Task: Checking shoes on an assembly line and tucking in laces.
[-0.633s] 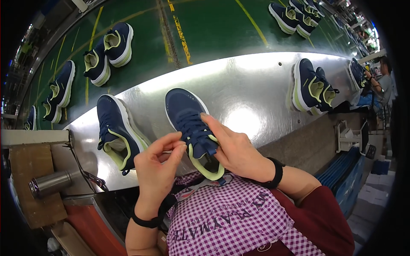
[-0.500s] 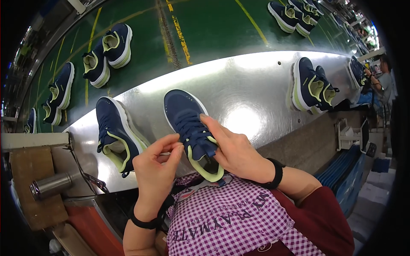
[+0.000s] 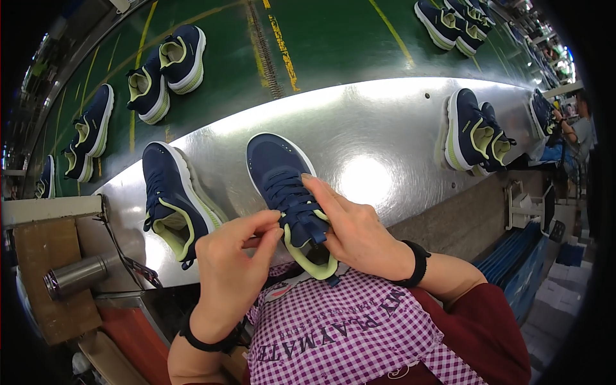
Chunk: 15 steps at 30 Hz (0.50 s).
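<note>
A navy sneaker (image 3: 277,160) with navy laces, a white sole and a pale green lining lies in front of me, toe pointing away. My right hand (image 3: 359,234) grips its right side, the fingertips beside the laces. At the left edge of the lacing, my left hand (image 3: 240,247) is closed in a pinch, thumb and forefinger tips touching or nearly touching the shoe. Whatever sits between those fingertips is too small to make out. To the left, another navy sneaker (image 3: 168,173) rests on the metal table, apart from my left hand.
The shiny metal table (image 3: 398,122) borders a green conveyor belt (image 3: 333,45) carrying several sneakers. Another pair of sneakers (image 3: 468,131) stands on the table at right. A metal cylinder (image 3: 76,278) lies at lower left. Another person (image 3: 574,131) works at the far right.
My left hand has shifted right and slightly down, its pinch now closer against the lacing edge. The left forearm has swung outward. My right hand keeps its grip; the view has turned slightly.
</note>
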Available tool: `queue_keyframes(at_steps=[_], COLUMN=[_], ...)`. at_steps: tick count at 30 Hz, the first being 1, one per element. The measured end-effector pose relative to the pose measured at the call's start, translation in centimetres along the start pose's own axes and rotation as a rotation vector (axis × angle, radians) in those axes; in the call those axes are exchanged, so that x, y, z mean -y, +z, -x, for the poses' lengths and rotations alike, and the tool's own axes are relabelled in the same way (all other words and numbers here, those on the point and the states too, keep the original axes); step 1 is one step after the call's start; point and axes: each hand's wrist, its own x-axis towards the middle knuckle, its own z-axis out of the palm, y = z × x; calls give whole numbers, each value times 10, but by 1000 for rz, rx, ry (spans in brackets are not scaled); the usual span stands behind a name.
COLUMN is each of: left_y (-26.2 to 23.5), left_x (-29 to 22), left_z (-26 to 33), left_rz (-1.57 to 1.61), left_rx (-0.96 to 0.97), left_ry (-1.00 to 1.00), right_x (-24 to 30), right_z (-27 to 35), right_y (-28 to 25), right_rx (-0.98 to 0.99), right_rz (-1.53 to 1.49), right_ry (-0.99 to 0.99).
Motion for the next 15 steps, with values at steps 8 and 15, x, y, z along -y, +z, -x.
queue_keyframes(at_steps=[8, 15], left_y=[-19, 5], left_x=[-6, 10], left_z=[-27, -7], left_rz=[-87, -575], left_rx=[292, -133], left_ry=[-106, 675], right_x=[7, 6], right_z=[-2, -2], right_y=[4, 16], right_rx=[-4, -67], right_rz=[-9, 8], right_ry=[-22, -47])
